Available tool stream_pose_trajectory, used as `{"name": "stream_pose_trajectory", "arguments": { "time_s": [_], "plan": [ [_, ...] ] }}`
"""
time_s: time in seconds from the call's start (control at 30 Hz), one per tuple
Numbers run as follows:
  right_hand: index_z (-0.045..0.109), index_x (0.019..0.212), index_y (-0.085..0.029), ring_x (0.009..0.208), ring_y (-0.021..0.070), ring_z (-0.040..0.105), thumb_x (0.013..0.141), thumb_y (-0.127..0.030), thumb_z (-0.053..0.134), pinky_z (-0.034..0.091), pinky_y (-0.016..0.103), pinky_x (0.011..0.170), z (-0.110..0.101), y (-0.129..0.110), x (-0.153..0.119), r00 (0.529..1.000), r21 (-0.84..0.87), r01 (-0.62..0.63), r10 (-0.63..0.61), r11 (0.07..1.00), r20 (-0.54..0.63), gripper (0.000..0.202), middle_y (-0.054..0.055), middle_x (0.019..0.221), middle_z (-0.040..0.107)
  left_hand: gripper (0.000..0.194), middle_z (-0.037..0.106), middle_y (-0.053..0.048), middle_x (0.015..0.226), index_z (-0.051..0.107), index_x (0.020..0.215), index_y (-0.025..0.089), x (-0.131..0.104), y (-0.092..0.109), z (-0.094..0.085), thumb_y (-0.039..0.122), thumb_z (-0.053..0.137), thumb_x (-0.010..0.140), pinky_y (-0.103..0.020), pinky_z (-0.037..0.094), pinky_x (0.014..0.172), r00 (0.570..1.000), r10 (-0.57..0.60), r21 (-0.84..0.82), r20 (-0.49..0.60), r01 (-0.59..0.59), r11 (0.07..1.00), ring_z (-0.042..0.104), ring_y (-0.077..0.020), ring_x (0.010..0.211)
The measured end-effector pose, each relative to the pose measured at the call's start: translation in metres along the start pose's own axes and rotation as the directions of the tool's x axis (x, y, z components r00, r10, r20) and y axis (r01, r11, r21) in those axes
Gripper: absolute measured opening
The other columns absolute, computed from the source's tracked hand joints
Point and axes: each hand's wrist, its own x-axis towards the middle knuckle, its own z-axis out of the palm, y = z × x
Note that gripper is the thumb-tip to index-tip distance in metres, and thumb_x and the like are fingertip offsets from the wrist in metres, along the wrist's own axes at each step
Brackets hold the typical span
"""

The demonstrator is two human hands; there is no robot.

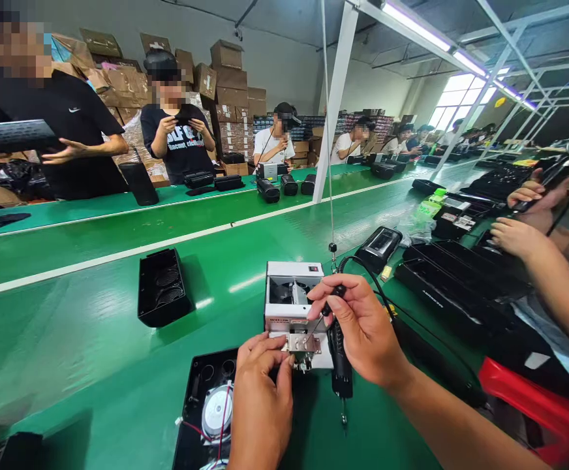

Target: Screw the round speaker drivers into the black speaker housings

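The right hand [363, 320] pinches the black handle of a small hand screwdriver [333, 300] between thumb and fingers, its thin shaft slanting down and leftward to a metal bracket [305, 342]. The left hand [262, 398] has its thumb and index finger close together at the bracket's left end, covering part of it; whether they pinch it or only steady it I cannot tell. The bracket sits on the front of a white screw feeder [289, 268], directly between the two hands. An electric screwdriver [341, 375] hangs upright beside the feeder, partly hidden behind the right fingers, its bit pointing down. Left of the feeder, partly behind the left hand, an open black housing [194, 385] holds a round speaker driver [217, 412] with red and dark wires. Farther left stands an open black shell [166, 316] on the green bench [103, 352]. To the right lie black cases [441, 287], near a co-worker's hands [519, 238].
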Motion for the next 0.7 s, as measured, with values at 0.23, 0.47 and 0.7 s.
{"name": "stream_pose_trajectory", "arguments": {
  "time_s": [0.23,0.47,0.7],
  "plan": [
    [0.055,0.127,-0.029,0.084,0.0139,0.074,0.112,-0.031,0.049,0.055,0.027,0.068,-0.0004,0.0049,0.0008,1.000,0.010,-0.016,0.016,1.000,0.004,0.016,0.003,0.112,0.069,0.018,0.080,-0.008,0.107,0.077,0.074,0.029,0.0002,-0.0007,0.0023,0.031,0.064,0.087,-0.069,0.051,0.106,1.000,-0.006,-0.003,-0.008,0.006,1.000,0.063,-0.0356,0.118],
    [0.055,0.127,-0.029,0.084,0.0120,0.074,0.112,-0.031,0.048,0.055,0.024,0.067,-0.0001,0.0044,0.0024,1.000,0.034,-0.010,0.010,0.999,-0.028,0.016,0.002,0.112,0.069,0.018,0.080,-0.006,0.110,0.076,0.076,0.030,-0.0019,-0.0022,0.0002,0.032,0.064,0.089,-0.066,0.051,0.108,1.000,-0.009,0.015,0.021,0.008,1.000,0.061,-0.0336,0.121],
    [0.055,0.130,-0.030,0.085,0.0122,0.074,0.112,-0.027,0.047,0.058,0.026,0.071,-0.0055,0.0084,0.0034,1.000,-0.005,0.021,-0.021,1.000,0.015,0.019,0.002,0.114,0.069,0.019,0.079,-0.006,0.115,0.077,0.080,0.030,-0.0014,-0.0080,0.0004,0.034,0.063,0.092,-0.063,0.050,0.109,0.999,-0.004,0.035,0.050,0.003,0.999,0.059,-0.0325,0.125]
  ]
}}
